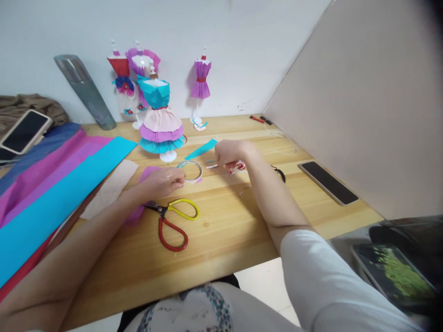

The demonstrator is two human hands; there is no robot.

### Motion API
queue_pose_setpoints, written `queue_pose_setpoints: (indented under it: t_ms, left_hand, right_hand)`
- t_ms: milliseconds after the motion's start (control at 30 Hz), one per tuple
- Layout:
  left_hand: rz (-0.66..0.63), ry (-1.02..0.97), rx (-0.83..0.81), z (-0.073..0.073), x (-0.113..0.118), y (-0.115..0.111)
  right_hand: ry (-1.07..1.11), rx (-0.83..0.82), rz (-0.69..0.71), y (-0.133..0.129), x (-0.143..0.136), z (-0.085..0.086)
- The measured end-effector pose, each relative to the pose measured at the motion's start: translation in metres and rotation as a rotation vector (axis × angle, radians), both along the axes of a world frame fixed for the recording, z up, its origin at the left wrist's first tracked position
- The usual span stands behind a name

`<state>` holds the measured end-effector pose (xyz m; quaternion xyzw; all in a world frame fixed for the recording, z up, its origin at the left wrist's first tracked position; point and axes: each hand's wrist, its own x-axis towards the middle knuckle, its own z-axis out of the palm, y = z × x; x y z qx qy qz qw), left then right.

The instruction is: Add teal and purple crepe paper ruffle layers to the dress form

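Observation:
My left hand is closed, its fingers pinched together beside the roll of clear tape; whatever they hold is too small to name. Further right, my right hand is also closed, fingers pointing down at the table next to a small red and white bundle. Its grip is hidden. A small white strip lies just left of its fingers. Scissors with one yellow and one red handle lie open below my left hand, partly on purple paper. Behind the tape is a turquoise paper strip.
Small mannequins in paper dresses stand at the back, one purple-dressed apart. Long coloured paper sheets cover the left side. A bottle leans on the wall. Phones lie at the left and right.

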<state>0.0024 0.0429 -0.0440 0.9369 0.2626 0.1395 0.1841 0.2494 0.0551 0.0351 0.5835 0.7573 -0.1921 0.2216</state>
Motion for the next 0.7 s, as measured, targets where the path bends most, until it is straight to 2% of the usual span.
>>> queue_pose_setpoints:
  t_ms: [100,300,400,567,700]
  left_hand:
    - [0.042,-0.033,0.022,0.004,0.002,-0.001]
    - [0.161,-0.061,0.067,0.009,0.005,-0.006]
    - [0.206,-0.086,0.002,0.008,0.005,-0.007]
    - [0.284,-0.150,-0.161,0.009,0.006,-0.006]
    - [0.339,-0.212,-0.298,0.011,0.006,-0.007]
  right_hand:
    - [0.060,-0.017,0.044,0.002,0.001,-0.002]
    - [0.058,0.012,0.113,0.003,-0.027,-0.023]
    - [0.020,0.050,0.121,0.004,-0.027,-0.023]
    - [0.040,0.011,0.129,0.001,-0.027,-0.018]
    - [-0.007,0.071,0.112,-0.001,-0.034,-0.022]
